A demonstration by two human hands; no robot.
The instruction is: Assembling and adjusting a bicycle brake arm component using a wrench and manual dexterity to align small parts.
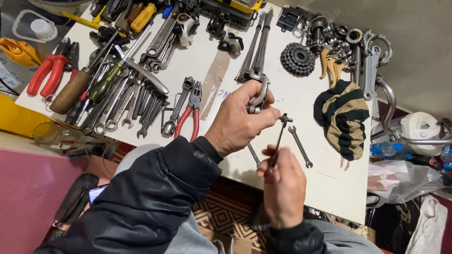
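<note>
Here the left hand (238,120) hovers over the white counter (292,113), its fingers (266,114) pinching a curved, silvery metal bracket part (258,98). The part sits up in the air, just above the counter's middle, not resting on anything. Just nearer the person than that part, the right hand (284,188) comes in from below, fingers pressed together around the shaft of a slim dark metal tool (278,141), whose small cross-shaped head stands right beside the bracket, close enough that I cannot tell whether the two touch.

Just right of the tool, flat on the counter, lies a small open-ended steel spanner (300,146). Farther right of the bracket sits a striped black-and-tan knitted cloth (343,120), and beyond the bracket a dark toothed cog cluster (297,59). To the bracket's left rest red-handled pliers (192,113) and a heap of steel wrenches (125,106).

The risk, as I judge it: both pieces are held in mid-air by fingertips only. If the slim tool slips off, the part could twist free and drop among the wrenches or off the counter's near edge.
</note>
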